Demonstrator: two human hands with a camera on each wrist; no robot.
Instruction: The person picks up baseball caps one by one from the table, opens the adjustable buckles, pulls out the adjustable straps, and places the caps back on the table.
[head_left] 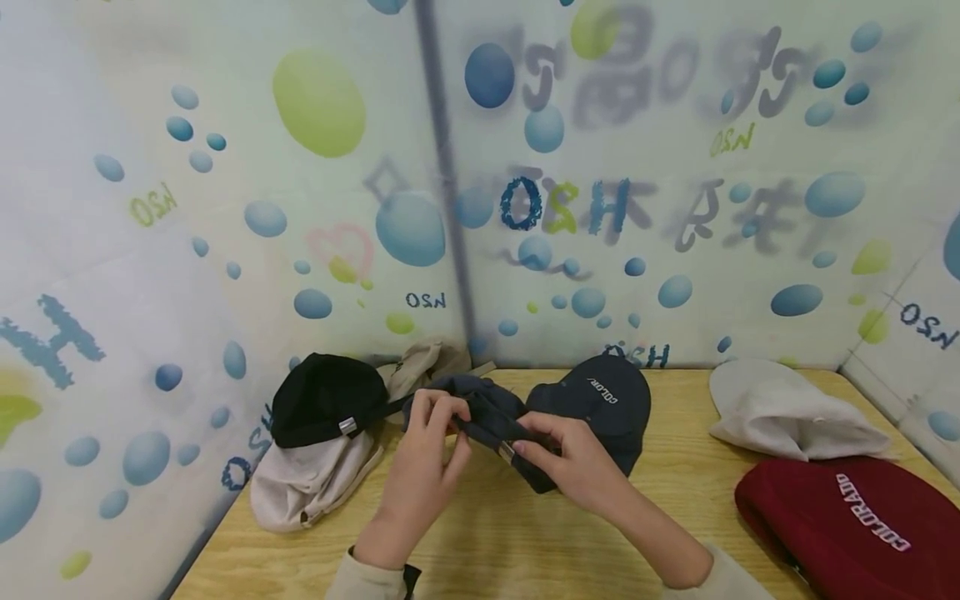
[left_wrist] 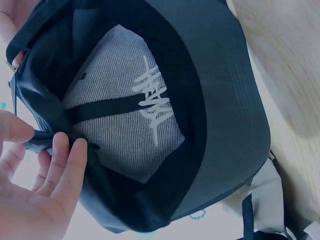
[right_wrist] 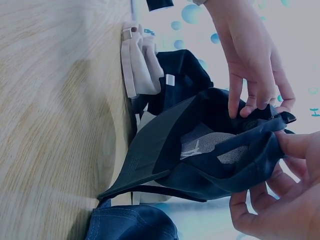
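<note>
A dark navy baseball cap (head_left: 487, 410) is held above the table between both hands, its opening facing me. The left wrist view looks into it: pale mesh lining (left_wrist: 112, 135) with white lettering, and a stiff visor (left_wrist: 227, 100). My left hand (head_left: 422, 477) pinches the cap's back band between thumb and fingers. On the other side, my right hand (head_left: 577, 462) grips the band near a small metal buckle (head_left: 506, 452), thumb on top. The right wrist view shows both hands at the band, with the visor (right_wrist: 145, 145) pointing down toward the table.
Behind the right hand lies another navy cap (head_left: 618, 408) with lettering. At left, a black cap (head_left: 326, 396) rests on a cream cap (head_left: 307, 483), a beige cap (head_left: 427, 362) behind. A white cap (head_left: 795, 412) and a maroon cap (head_left: 855, 521) lie at right on the wooden table (head_left: 480, 542).
</note>
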